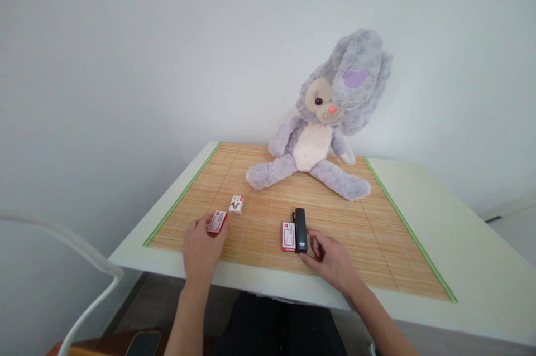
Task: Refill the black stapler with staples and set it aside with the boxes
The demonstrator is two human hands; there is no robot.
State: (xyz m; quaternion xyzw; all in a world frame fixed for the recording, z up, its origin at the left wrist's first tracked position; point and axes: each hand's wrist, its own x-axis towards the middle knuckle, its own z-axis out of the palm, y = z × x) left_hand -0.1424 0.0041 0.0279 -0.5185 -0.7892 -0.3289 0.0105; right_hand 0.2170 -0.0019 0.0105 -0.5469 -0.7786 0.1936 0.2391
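Observation:
My left hand (204,247) is closed round the sides of a small red-and-white box (217,222) near the mat's front left. Just behind it stands a smaller white box (237,205) with a dark picture and red print, apart from my fingers. My right hand (330,261) has its thumb and curled fingers at the near end and right side of a black stapler (300,230), which lies lengthwise away from me. Against the stapler's left side lies another red-and-white box (288,236). Some of my right fingers are hidden beneath the hand.
A bamboo mat (259,233) with green edges covers much of the white table (422,200). At the back, a grey plush rabbit (312,147) sits with its legs spread. A white cable (92,258) crosses the left side, and a phone (144,343) lies below the table.

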